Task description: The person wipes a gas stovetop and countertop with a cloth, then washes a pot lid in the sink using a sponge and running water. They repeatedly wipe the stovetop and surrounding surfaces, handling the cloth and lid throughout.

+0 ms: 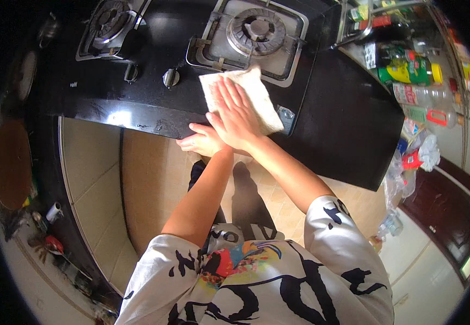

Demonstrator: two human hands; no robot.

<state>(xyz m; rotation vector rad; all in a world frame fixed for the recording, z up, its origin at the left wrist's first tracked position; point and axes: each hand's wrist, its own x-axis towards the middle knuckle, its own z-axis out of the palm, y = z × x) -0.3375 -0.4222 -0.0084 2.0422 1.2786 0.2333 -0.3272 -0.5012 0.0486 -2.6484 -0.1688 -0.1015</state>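
Observation:
My right hand [237, 115] lies flat on a white cloth [265, 103], pressing it onto the black glass top of the gas hob [153, 91]. The cloth is spread out, and its far edge reaches the metal tray around the right burner [257, 30]. Close by, my left hand [202, 140] is at the front edge of the hob, thumb apart from the fingers, with nothing in it. The right forearm overlaps part of the left wrist. Left of the cloth is a silver control knob [171, 77], and a second knob [131, 73] sits farther left.
The left burner [109, 22] stands at the back left. On the right, beyond the black countertop [348, 118], are several bottles, including a green one with a yellow cap [409, 74], by a metal rack [369, 24]. Plastic bags [428, 152] hang near the countertop's right corner.

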